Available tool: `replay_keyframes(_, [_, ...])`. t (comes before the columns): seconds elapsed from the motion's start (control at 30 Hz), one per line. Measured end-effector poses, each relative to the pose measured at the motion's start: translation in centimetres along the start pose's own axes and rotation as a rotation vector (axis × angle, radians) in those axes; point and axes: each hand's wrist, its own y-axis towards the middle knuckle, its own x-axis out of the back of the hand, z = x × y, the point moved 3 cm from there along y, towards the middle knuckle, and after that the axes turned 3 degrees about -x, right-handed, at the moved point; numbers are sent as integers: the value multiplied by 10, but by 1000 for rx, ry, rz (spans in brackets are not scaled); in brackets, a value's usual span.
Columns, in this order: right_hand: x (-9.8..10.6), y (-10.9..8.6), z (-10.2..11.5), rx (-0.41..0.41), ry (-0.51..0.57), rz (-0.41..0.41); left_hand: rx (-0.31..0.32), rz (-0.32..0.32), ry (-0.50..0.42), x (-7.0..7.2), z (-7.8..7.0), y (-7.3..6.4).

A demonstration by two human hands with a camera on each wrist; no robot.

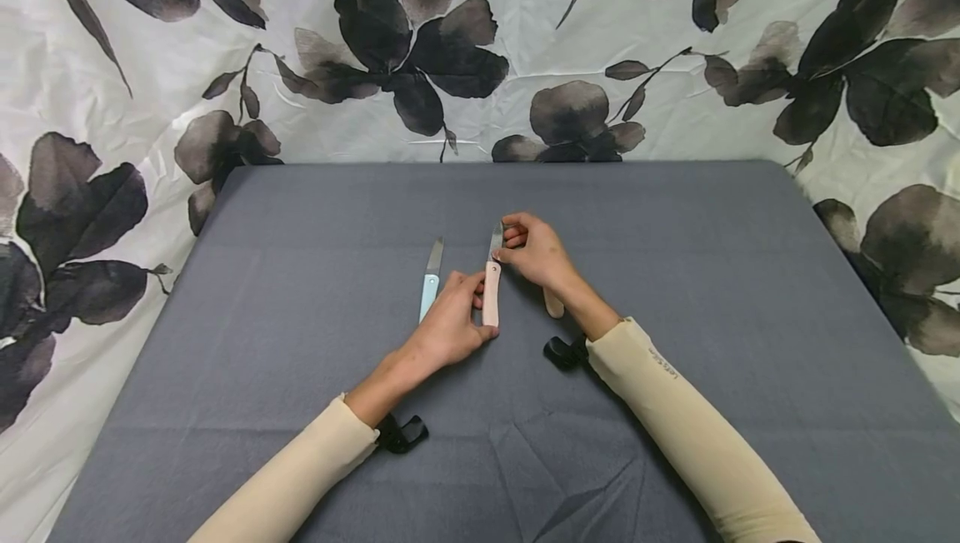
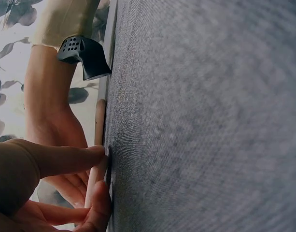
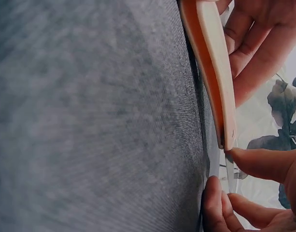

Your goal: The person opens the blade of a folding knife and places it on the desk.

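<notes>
A pink folding knife point(image 1: 491, 295), its blade swung out, is between both hands near the middle of the table. My left hand point(image 1: 450, 320) holds its handle, with the thumb at the lower end and fingertips along the left side. The thumb and fingers of my right hand point(image 1: 536, 251) pinch the blade point(image 3: 230, 172) just beyond the handle's end. A light blue folding knife point(image 1: 430, 289), also with its blade out, lies left of the pink one, its lower end hidden behind my left hand. Under my right wrist, a beige handle point(image 1: 554, 304) shows only in part.
Grey cloth point(image 1: 300, 276) covers the table, creased near the front point(image 1: 577, 476). A white sheet with dark flowers point(image 1: 465, 118) hangs behind and at the sides. Black wrist camera mounts point(image 1: 402, 435) sit below both cream sleeves point(image 1: 675, 410).
</notes>
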Motion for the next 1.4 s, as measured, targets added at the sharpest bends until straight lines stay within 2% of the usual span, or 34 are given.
replay_keyframes(0.2, [0,1,1,9,-79,25,28,8,10,-1,-2,1])
replay_keyframes(0.4, [-2,0,2,-1,-87,74,54,18,23,-1,-2,1])
replay_keyframes(0.63, [-5,0,3,8,-119,106,55,14,18,-2,-2,-2])
replay_keyframes(0.93, [-7,-5,6,34,-157,81,46,-5,21,-4,0,-4])
replay_keyframes(1.2, [-4,-9,4,-8,-108,58,40,-29,-11,-7,-1,-5])
replay_keyframes(1.4, [4,-10,3,64,-66,-16,-8,-101,-14,-5,-6,-6])
